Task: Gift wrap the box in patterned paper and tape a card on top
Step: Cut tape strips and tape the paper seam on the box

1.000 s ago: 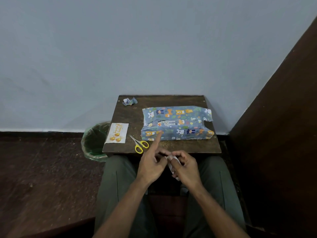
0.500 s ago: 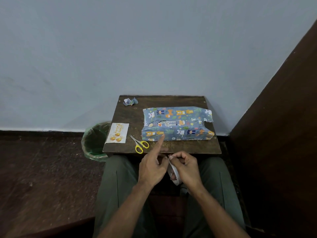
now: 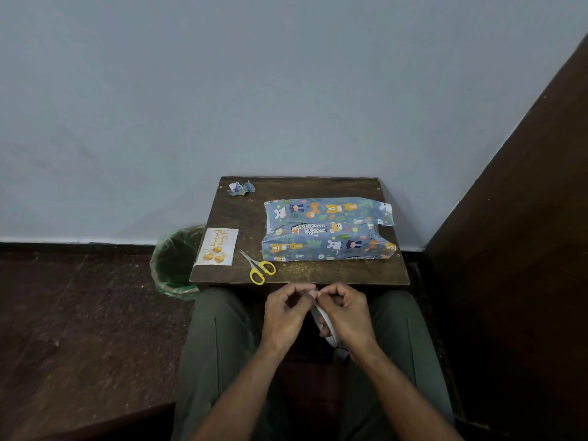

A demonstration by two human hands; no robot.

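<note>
I noted both hands low centre, left hand pinching the tape end, right hand curled around the tape roll; judged a slow, straight peel best.

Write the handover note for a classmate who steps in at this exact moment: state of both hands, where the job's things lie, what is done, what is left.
Left hand: pinching the tape's free end.
Right hand: holding the tape roll over the lap.
Wrapped box: on the table, paper around it, right end flaps still loose.
Card: flat at the table's left edge, not yet on the box.
Scissors: between the card and the box.
Paper scrap: far left corner.
Left: tape the ends shut, then tape the card on top.
</note>
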